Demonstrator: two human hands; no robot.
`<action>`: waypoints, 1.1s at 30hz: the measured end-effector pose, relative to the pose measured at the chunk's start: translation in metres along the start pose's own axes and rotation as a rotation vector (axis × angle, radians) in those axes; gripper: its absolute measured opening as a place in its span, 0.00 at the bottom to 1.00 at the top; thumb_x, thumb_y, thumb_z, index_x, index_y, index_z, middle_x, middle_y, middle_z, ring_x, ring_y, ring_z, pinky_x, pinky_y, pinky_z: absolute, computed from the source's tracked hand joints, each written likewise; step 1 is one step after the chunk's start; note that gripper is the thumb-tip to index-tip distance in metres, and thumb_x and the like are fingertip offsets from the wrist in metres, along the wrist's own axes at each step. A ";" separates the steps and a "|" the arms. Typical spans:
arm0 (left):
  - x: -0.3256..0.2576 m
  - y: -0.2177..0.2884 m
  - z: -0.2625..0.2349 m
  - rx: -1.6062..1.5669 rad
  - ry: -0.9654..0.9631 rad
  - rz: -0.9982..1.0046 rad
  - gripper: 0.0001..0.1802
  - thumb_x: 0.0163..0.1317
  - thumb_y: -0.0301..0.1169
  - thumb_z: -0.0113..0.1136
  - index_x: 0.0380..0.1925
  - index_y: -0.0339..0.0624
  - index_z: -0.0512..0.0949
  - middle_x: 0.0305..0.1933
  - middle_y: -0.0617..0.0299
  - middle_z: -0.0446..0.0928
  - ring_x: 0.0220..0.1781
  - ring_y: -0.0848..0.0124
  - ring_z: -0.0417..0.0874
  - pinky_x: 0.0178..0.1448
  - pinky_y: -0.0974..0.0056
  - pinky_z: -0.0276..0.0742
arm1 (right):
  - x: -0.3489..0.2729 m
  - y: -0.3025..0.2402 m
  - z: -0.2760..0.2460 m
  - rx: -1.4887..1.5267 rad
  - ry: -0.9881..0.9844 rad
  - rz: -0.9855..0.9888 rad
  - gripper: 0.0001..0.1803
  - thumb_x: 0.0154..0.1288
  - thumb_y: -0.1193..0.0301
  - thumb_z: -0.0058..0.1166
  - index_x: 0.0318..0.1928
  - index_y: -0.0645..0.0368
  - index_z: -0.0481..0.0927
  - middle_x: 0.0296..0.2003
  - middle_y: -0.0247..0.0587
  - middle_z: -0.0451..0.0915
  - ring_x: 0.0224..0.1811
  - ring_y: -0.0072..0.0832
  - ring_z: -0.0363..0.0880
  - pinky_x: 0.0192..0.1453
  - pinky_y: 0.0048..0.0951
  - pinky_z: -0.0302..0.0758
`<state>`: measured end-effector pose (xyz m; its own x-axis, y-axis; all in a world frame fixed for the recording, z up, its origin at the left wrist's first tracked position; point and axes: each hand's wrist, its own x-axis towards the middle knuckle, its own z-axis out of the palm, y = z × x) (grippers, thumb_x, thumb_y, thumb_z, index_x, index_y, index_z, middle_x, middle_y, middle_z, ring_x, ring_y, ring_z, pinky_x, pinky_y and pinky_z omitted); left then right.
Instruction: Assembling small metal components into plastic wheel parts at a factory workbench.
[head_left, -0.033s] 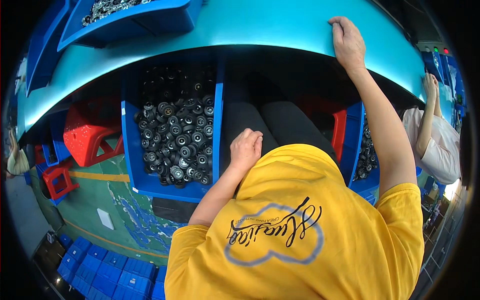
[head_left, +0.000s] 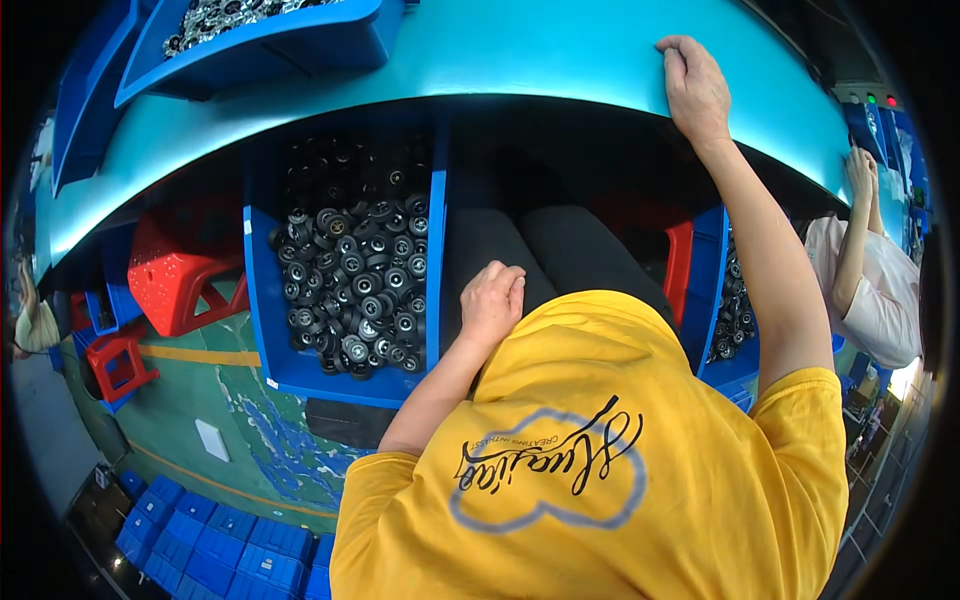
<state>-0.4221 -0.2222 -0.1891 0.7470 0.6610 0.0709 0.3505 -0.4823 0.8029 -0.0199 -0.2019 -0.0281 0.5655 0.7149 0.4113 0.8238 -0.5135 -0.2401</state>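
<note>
My left hand [head_left: 492,303] rests on my dark-trousered thigh, its fingers curled in, and nothing shows in it. Just left of it stands a deep blue bin [head_left: 437,250] heaped with small black toy wheels [head_left: 360,275] with silvery hubs. My right hand [head_left: 697,90] lies on the teal tabletop [head_left: 540,50], fingers loosely bent and the thumb apart from the forefinger. No object is visible between them. The undersides of both hands are hidden.
A blue tray [head_left: 270,55] of shiny small parts sits on the table's far left. Red stools [head_left: 180,270] stand at left. Another wheel bin [head_left: 715,290] is beside my right arm. Blue crates [head_left: 210,545] line the lower left floor. A co-worker [head_left: 865,280] sits at far right.
</note>
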 end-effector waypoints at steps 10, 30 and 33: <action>-0.007 0.004 -0.004 0.013 0.013 0.014 0.03 0.63 0.25 0.67 0.36 0.44 0.86 0.34 0.59 0.81 0.37 0.56 0.86 0.42 0.55 0.83 | -0.002 0.001 0.000 -0.006 0.010 -0.018 0.13 0.78 0.63 0.48 0.50 0.49 0.85 0.48 0.38 0.87 0.55 0.43 0.83 0.60 0.45 0.77; -0.017 0.022 0.002 0.046 0.044 0.037 0.03 0.63 0.24 0.68 0.36 0.44 0.86 0.34 0.59 0.82 0.37 0.57 0.87 0.41 0.57 0.83 | -0.030 -0.036 0.011 0.193 0.032 -0.012 0.09 0.75 0.68 0.49 0.41 0.58 0.82 0.40 0.53 0.84 0.47 0.53 0.82 0.53 0.51 0.77; -0.018 0.022 0.001 0.049 0.052 0.031 0.03 0.63 0.24 0.68 0.36 0.44 0.86 0.34 0.59 0.82 0.37 0.57 0.87 0.41 0.57 0.84 | -0.031 -0.036 0.012 0.192 0.031 -0.007 0.10 0.75 0.68 0.49 0.41 0.58 0.82 0.40 0.53 0.84 0.48 0.53 0.82 0.54 0.51 0.77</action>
<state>-0.4272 -0.2453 -0.1730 0.7280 0.6738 0.1265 0.3563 -0.5295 0.7699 -0.0668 -0.2000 -0.0426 0.5606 0.7019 0.4394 0.8218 -0.4062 -0.3996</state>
